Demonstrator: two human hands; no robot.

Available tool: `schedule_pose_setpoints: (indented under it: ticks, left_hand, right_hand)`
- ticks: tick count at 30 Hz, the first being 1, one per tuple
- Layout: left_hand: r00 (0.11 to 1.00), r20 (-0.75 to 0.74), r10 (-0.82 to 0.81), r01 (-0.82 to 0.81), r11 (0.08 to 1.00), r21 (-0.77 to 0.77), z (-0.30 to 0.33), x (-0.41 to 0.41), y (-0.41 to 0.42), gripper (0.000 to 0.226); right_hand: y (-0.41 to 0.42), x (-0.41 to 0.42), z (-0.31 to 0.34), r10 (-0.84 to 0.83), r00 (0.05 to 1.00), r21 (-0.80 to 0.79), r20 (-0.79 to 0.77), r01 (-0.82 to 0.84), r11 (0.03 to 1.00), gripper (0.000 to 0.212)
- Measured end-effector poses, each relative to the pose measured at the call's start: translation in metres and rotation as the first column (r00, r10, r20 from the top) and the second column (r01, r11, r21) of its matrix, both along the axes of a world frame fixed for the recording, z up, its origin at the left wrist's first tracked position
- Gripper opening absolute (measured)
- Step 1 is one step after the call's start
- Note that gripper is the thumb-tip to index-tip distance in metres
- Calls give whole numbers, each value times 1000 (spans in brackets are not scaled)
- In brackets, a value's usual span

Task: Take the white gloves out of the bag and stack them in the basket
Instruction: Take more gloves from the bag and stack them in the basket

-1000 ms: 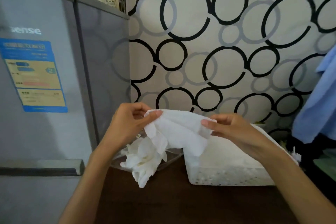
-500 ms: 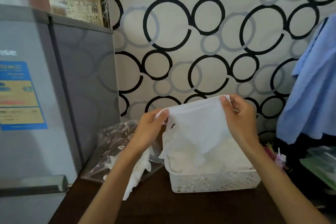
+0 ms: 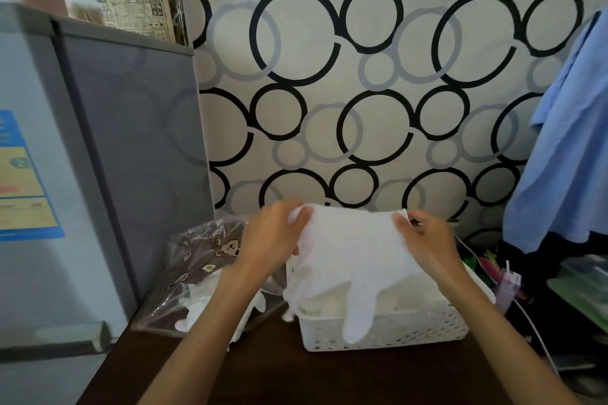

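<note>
White gloves are the matter here, and one white glove is held spread out above the basket, its cuff edge up and one finger drooping over the basket's near rim. Nearest the camera lies the dark brown table, with both forearms reaching in over it. The left hand pinches the glove's upper left corner between thumb and curled fingers; the right hand pinches the upper right corner the same way, the two hands well apart with the glove stretched between them. The white, perforated basket stands on the table under the glove, and more white gloves already lie inside it. Just left of the basket sits the clear plastic bag printed with small cartoon figures, and further gloves spill from its mouth. Left of the bag rises a grey fridge. Behind everything is a wall patterned with black and grey rings, and blue cloth hangs at the right.
</note>
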State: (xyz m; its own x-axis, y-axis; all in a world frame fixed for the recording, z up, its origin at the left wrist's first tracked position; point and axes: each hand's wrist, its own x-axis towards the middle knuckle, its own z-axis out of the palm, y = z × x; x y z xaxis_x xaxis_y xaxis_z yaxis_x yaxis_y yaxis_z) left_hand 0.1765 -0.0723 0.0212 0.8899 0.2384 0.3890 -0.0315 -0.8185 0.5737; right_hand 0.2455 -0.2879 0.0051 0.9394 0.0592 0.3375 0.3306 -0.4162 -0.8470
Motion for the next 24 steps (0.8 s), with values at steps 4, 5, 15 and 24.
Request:
schedule_pose_setpoints:
  ticks: [4, 5, 15, 24]
  left_hand:
    - [980, -194, -41, 64, 992, 111, -29, 42, -1, 35]
    - [982, -185, -23, 53, 986, 156, -32, 49, -1, 38]
    - [996, 25, -85, 73, 947, 313, -25, 46, -12, 41]
    - [824, -481, -300, 462, 847, 263, -12, 26, 4, 68]
  right_hand:
    - [-19, 28, -27, -86, 996, -280, -7, 81, 957, 25]
    - [-21, 32, -29, -101, 995, -331, 10, 98, 939, 26]
    - [-25, 43, -26, -171, 964, -620, 205, 263, 739, 30]
    - [-34, 48, -31, -108, 940, -712, 323, 317, 627, 26]
